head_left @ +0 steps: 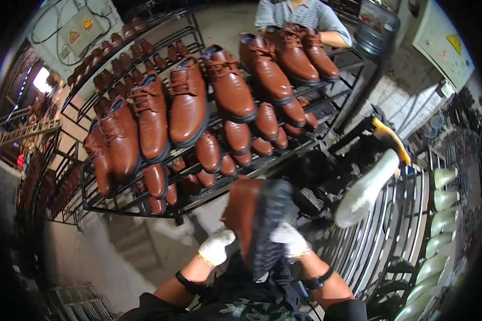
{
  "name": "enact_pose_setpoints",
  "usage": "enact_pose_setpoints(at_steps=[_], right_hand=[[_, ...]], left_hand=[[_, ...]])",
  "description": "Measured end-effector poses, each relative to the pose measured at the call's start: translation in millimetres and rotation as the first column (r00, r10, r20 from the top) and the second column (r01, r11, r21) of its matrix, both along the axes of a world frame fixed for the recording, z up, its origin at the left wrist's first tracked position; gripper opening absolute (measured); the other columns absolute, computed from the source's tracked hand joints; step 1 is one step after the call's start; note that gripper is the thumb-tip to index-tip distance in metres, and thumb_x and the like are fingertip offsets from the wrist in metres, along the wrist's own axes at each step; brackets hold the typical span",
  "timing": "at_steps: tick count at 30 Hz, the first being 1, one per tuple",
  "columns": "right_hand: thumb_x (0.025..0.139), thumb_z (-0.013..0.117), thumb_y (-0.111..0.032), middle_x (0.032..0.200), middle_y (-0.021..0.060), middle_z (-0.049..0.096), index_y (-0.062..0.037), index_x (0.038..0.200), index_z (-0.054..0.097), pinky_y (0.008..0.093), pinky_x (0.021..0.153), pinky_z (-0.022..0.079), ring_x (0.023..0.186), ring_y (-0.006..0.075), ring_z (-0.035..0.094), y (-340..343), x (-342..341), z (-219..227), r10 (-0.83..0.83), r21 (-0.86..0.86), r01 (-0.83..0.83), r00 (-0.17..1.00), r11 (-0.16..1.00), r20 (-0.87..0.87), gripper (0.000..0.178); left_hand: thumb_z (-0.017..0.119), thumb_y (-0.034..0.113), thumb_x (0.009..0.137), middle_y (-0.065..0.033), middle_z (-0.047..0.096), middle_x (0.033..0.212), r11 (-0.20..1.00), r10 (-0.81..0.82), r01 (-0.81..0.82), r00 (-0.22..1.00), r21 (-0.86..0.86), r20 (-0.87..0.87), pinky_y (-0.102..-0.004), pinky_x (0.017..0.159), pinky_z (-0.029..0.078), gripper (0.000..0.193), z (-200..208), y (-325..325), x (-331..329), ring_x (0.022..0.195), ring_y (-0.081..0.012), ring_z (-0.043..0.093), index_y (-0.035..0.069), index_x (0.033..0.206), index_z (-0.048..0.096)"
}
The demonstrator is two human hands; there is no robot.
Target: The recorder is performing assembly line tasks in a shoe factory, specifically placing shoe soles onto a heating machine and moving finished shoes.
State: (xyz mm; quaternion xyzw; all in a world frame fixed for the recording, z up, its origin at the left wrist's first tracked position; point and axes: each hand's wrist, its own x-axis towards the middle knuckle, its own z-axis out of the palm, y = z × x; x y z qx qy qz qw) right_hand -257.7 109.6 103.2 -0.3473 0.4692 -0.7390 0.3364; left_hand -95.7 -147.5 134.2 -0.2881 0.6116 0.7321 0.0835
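A brown leather shoe (240,214) with a thick black treaded sole (268,227) is held up in front of my body, blurred by motion, its sole turned to the right. My right hand (289,241), in a white knit glove, grips it at the sole side; some fingers are hidden behind it. Just left of the upper is my left hand (216,247), also gloved in white, fingers curled in. Whether it touches the shoe, or what it pinches, I cannot make out. Dark bands circle both wrists.
Ahead, a black metal rack (139,208) carries rows of brown lace-up shoes (187,101). A person (300,16) stands behind it. To the right, a pale green shoe last (367,190) lies on a slatted metal rack (388,235), near a yellow piece (392,140) and several more lasts (439,241).
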Motion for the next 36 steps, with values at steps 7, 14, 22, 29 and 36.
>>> enact_pose_setpoints(at_steps=[7,14,22,29,36], right_hand=[[0.100,0.068,-0.027,0.113,0.0084,0.075,0.0003,0.123,0.071,0.0344,0.084,0.056,0.088,0.0166,0.069,-141.8,54.5,8.7,-0.165,0.532,0.062,0.975,0.845,0.149,0.036],[0.098,0.069,-0.027,0.095,0.0123,0.073,0.0026,0.119,0.068,0.0375,0.074,0.059,0.079,0.0238,0.071,-21.9,88.4,-77.8,-0.377,0.827,0.030,0.899,0.561,0.223,0.037],[0.096,0.073,-0.023,0.090,0.0169,0.071,0.0026,0.115,0.067,0.0372,0.061,0.058,0.068,0.0266,0.069,27.2,77.8,-73.0,-0.692,0.929,0.012,0.671,0.370,0.267,0.032],[0.078,0.087,-0.025,0.124,0.0223,0.067,-0.0024,0.157,0.039,0.0408,0.095,0.054,0.108,0.0349,0.067,-216.5,-29.9,-9.2,-0.411,0.421,0.573,0.811,0.703,-0.417,0.095],[0.106,0.052,-0.033,0.144,0.0149,0.059,-0.0095,0.143,0.053,0.0408,0.119,0.036,0.138,0.0279,0.051,-417.3,-178.5,-77.2,-0.417,0.304,0.460,0.887,0.834,-0.199,0.043]], left_hand=[[0.070,0.005,0.094,-0.0084,0.073,0.105,0.566,0.748,-0.701,0.658,0.435,0.087,-0.0331,0.095,0.056,0.013,-26.2,-104.3,-26.5,0.099,-0.0191,0.070,-0.001,0.105,0.071],[0.078,-0.007,0.079,-0.0097,0.074,0.103,0.722,0.632,-0.688,0.699,-0.075,-0.334,-0.0311,0.081,0.059,0.028,-3.0,-178.1,-33.8,0.088,-0.0172,0.071,-0.004,0.106,0.069],[0.080,-0.005,0.075,-0.0026,0.073,0.111,0.671,0.474,-0.633,0.767,-0.386,-0.433,-0.0313,0.088,0.055,0.039,26.9,-194.5,-11.7,0.097,-0.0125,0.067,0.002,0.112,0.072],[0.082,-0.007,0.078,-0.0091,0.073,0.108,0.518,0.469,-0.743,0.661,-0.423,-0.586,-0.0325,0.089,0.054,0.029,1.4,-217.1,-37.2,0.096,-0.0170,0.067,-0.001,0.104,0.069],[0.079,-0.006,0.076,-0.0080,0.072,0.109,0.531,0.479,-0.786,0.587,-0.317,-0.652,-0.0347,0.086,0.054,0.035,-8.7,-197.9,-51.5,0.097,-0.0173,0.065,-0.005,0.110,0.069]])
